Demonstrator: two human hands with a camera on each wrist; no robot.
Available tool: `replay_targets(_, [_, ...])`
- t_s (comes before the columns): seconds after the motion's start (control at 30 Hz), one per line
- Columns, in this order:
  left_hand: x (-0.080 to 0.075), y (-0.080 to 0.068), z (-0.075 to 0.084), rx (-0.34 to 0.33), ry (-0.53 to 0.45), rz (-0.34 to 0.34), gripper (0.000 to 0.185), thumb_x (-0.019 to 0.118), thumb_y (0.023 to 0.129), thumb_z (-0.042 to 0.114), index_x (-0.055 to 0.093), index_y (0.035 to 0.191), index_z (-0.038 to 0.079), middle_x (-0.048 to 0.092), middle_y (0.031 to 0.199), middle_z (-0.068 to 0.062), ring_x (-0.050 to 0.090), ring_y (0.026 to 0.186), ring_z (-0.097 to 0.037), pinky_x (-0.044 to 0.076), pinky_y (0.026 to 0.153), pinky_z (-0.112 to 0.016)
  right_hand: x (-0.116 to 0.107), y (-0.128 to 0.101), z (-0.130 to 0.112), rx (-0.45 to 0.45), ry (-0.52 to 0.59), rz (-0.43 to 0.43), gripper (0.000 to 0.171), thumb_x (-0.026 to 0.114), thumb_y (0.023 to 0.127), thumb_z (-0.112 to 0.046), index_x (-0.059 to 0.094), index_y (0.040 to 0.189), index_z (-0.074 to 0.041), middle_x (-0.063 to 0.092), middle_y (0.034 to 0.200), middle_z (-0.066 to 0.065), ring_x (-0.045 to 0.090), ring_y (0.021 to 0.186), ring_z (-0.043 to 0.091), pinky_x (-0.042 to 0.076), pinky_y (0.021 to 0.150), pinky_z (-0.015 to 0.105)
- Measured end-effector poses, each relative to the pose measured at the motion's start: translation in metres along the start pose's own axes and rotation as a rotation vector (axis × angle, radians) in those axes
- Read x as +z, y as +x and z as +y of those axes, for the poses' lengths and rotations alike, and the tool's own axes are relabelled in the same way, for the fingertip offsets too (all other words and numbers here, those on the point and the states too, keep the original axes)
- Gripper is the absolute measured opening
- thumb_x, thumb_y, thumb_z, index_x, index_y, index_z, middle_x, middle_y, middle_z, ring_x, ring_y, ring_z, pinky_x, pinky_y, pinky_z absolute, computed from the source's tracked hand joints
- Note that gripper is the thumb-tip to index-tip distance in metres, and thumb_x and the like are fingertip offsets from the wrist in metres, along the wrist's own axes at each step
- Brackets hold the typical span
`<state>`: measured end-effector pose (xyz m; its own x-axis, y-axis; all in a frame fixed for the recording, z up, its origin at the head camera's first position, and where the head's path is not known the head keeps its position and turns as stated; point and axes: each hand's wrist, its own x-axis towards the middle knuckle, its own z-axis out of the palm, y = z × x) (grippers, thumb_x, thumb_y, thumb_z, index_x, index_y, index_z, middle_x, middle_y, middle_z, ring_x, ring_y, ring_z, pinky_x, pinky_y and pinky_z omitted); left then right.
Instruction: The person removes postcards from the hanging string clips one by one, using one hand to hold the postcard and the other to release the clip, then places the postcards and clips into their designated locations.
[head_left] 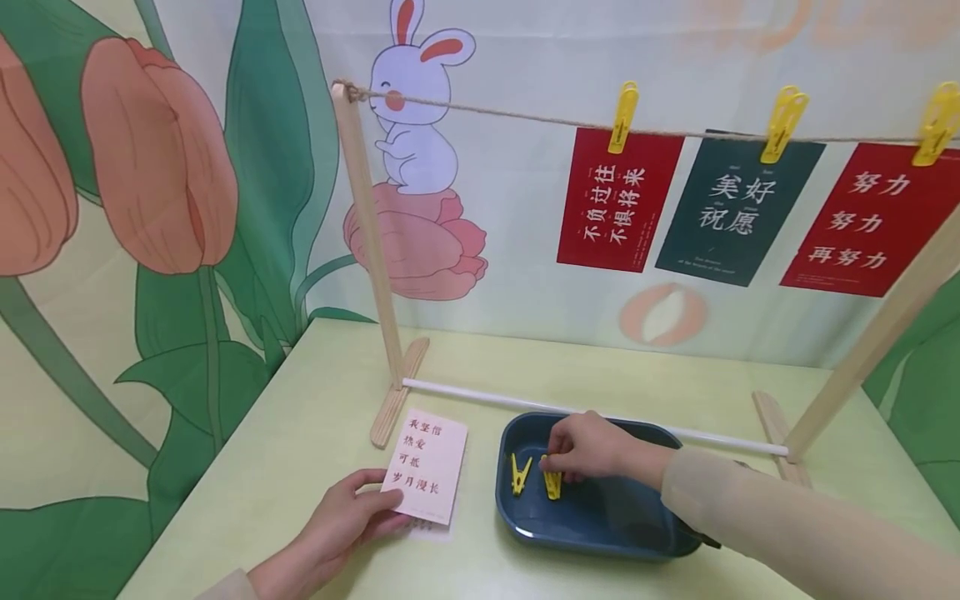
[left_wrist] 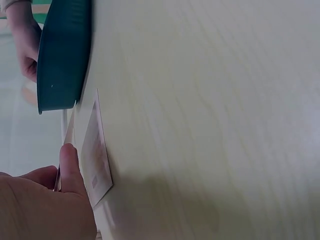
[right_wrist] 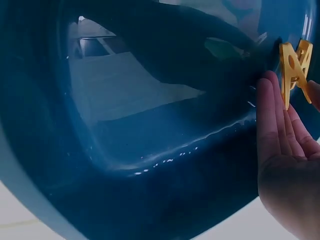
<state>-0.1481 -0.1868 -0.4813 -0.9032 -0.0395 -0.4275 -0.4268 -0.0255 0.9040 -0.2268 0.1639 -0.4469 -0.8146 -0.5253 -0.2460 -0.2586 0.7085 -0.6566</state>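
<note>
My left hand (head_left: 369, 502) pinches the near edge of a pink card (head_left: 425, 465) with red characters, thumb on top; the card lies on the pale green table. From the left wrist, the thumb (left_wrist: 70, 167) presses the card (left_wrist: 96, 150), whose edge is slightly raised. My right hand (head_left: 553, 467) reaches into a dark blue tray (head_left: 592, 546) and pinches a yellow clothespin (head_left: 552, 484). A second yellow clothespin (head_left: 519, 473) lies just left of it. In the right wrist view the clothespin (right_wrist: 295, 70) sits at my fingertips (right_wrist: 272, 110) against the tray's wall (right_wrist: 150, 150).
A wooden frame (head_left: 371, 242) carries a twine line (head_left: 525, 117) across the back. Two red cards (head_left: 618, 200) (head_left: 873, 221) and a dark green card (head_left: 738, 212) hang from it on yellow pegs (head_left: 622, 112). A white rod (head_left: 465, 390) joins the frame's feet behind the tray.
</note>
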Motion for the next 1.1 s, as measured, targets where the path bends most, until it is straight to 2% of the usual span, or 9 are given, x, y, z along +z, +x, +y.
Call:
replay_targets(0.17, [-0.0031,-0.0021,-0.0035,-0.008,-0.006,0.006,0.042,0.067,0.099,-0.005,0.053,0.138,-0.01,0.073,0.114,-0.022,0.076,0.09,-0.025,0.067,0.082,-0.038,0.0009,0.0025,0.0015,0.006,-0.022,-0.014,0.019,0.081,0.097,-0.023,0.075,0.087,-0.009,0.075,0.075,0.002,0.072,0.063,0.016,0.062,0.059,0.027])
replay_targets(0.53, [-0.003,-0.0009,-0.0086,-0.031,0.036,0.007,0.045,0.069,0.097,-0.005,0.052,0.139,-0.009,0.074,0.116,-0.022,0.077,0.089,-0.025,0.067,0.081,-0.038,0.0045,0.0058,0.0024,0.041,0.034,-0.026,0.021,0.079,0.098,-0.023,0.077,0.086,-0.007,0.074,0.074,0.004,0.074,0.064,0.019,0.064,0.06,0.032])
replay_targets(0.87, [-0.0021,-0.0026,-0.0072,-0.04,0.068,0.017,0.043,0.068,0.099,-0.003,0.053,0.139,-0.011,0.072,0.117,-0.023,0.076,0.087,-0.023,0.067,0.08,-0.038,0.0022,0.0036,0.0009,0.045,0.075,-0.038,0.02,0.077,0.1,-0.021,0.078,0.094,-0.002,0.075,0.078,0.007,0.076,0.067,0.021,0.065,0.061,0.033])
replay_targets(1.1, [-0.0043,-0.0018,-0.007,-0.034,0.135,0.029,0.041,0.066,0.102,0.002,0.056,0.139,-0.013,0.072,0.116,-0.022,0.075,0.089,-0.023,0.067,0.08,-0.037,0.0026,0.0008,-0.0014,0.057,0.119,-0.062,0.021,0.077,0.1,-0.02,0.078,0.096,0.001,0.077,0.08,0.009,0.077,0.068,0.023,0.066,0.062,0.034])
